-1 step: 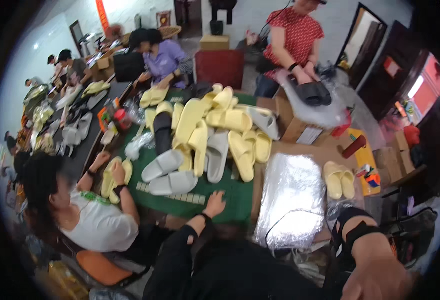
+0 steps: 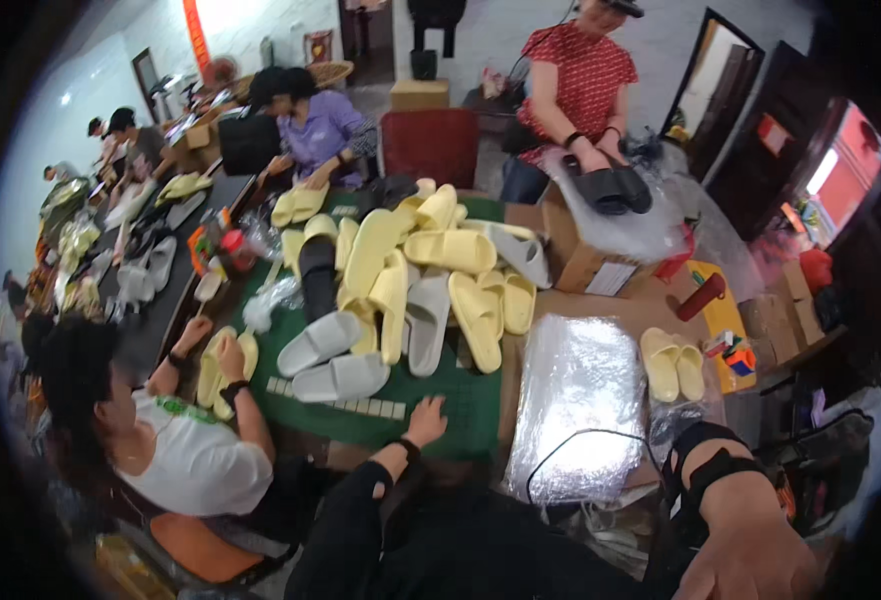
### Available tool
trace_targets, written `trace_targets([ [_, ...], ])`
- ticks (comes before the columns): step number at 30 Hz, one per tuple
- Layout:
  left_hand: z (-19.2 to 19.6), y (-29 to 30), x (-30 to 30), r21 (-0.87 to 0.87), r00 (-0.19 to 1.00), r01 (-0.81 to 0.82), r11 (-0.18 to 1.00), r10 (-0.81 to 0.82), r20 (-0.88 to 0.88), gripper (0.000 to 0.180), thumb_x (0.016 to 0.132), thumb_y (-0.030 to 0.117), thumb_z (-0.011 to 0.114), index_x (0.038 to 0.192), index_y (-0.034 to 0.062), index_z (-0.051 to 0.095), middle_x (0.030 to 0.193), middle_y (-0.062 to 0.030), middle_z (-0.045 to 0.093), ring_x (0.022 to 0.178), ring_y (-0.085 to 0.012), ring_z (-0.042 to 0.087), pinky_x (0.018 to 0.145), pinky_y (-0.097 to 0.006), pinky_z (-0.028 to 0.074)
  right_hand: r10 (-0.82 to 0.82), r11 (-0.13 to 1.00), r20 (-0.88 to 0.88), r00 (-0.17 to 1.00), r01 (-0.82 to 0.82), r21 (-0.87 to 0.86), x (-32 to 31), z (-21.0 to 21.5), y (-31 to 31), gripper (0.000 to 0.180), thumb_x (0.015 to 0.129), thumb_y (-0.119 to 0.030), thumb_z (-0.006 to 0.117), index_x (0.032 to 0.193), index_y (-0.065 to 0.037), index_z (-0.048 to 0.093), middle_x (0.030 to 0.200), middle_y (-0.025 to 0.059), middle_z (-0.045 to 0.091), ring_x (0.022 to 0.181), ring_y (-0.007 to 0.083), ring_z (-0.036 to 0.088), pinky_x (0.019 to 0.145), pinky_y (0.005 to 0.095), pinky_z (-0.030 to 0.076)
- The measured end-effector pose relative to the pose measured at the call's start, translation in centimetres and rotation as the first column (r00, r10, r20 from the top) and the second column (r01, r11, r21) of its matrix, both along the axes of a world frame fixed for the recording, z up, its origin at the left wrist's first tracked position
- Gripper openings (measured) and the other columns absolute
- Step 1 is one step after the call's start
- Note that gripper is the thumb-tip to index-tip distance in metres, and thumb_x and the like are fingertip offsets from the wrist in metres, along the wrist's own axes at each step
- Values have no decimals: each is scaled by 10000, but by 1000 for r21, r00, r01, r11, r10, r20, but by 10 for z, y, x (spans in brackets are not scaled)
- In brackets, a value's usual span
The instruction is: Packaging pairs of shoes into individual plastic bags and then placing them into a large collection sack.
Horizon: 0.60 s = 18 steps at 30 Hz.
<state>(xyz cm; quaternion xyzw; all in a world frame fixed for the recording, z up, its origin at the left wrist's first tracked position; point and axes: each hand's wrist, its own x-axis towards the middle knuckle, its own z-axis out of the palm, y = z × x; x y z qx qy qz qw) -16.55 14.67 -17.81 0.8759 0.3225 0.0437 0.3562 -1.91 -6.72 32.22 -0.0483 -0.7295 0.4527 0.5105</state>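
My left hand (image 2: pixel 425 421) rests on the green mat (image 2: pixel 360 428) near its front edge, fingers stretched forward and nothing visible in them. Beside it runs a row of small pale tiles (image 2: pixel 357 408), just in front of two grey slide slippers (image 2: pixel 340 374). Beyond these lies a heap of yellow slippers (image 2: pixel 450 251), mixed with grey and black ones. At the lower right, my right hand (image 2: pixel 750 560) hangs close to the camera, away from the slippers. Its fingers run toward the lower edge, so their state is unclear.
A shiny plastic-wrapped sheet (image 2: pixel 577 400) lies right of the mat, with a yellow slipper pair (image 2: pixel 672 365) beyond it. One co-worker on the left holds yellow slippers (image 2: pixel 227 370). Another, behind a cardboard box (image 2: pixel 585 255), handles black slippers (image 2: pixel 610 188).
The whole view has shifted slightly, with the slippers and table a little farther left. My left hand stays on the mat, its fingers slightly closer together.
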Motion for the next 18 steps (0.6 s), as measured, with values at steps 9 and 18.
trace_targets([
  [9, -19, -38, -8, 235, 818, 393, 889, -220, -532, 689, 846, 389, 446, 1393, 147, 104, 1407, -270, 6, 1271, -493, 45, 962, -627, 151, -219, 975, 59, 974, 216, 51, -7, 18, -14, 299, 873, -204, 431, 1072, 7, 508, 1118, 179, 445, 1061, 296, 416, 878, 425, 308],
  [18, -19, -31, -7, 236, 780, 457, 858, -259, -569, 703, 834, 516, 411, 1397, 226, 104, 1423, -236, 11, 1270, -489, 68, 957, -616, 161, -213, 977, 237, 948, 202, 70, -50, 41, 23, 292, 879, -189, 409, 1094, -12, 498, 1149, 169, 423, 1089, 281, 391, 900, 415, 281],
])
